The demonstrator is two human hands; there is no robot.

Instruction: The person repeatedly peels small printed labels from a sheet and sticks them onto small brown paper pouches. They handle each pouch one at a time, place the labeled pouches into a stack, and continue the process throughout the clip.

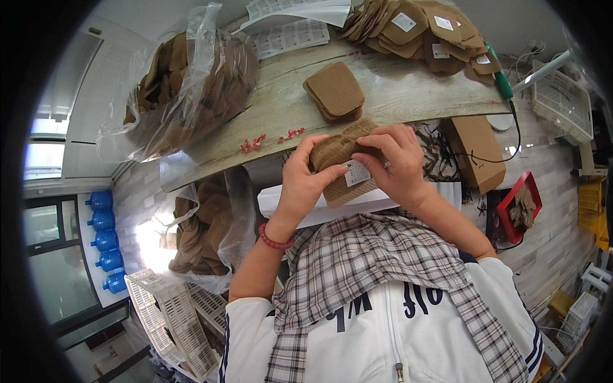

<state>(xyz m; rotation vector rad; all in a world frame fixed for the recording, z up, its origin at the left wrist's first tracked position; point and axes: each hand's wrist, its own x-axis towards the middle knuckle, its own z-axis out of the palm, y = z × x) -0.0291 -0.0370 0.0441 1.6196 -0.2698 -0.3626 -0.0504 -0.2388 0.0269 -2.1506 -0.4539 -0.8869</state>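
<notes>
A brown, textured fabric piece (333, 153) with its upper part bunched or folded is held between my two hands in front of my body. On its lower part sits a white printed label (357, 173). My left hand (305, 175) grips the left side, its thumb reaching to the label's edge. With fingers curled over the upper right, my right hand (401, 159) pinches the piece, thumb close to the label. Just beyond, a small stack of similar brown rounded pieces (335, 89) lies on the table. My fingers partly cover the held piece.
On the table (274, 96) are a clear bag of brown pieces (191, 89), label sheets (290, 38), a labelled brown pile (415, 29) and a green-handled tool (502, 83). Below stand another filled bag (207, 223), a cardboard box (476, 153), a red tray (518, 207) and white crates (169, 319).
</notes>
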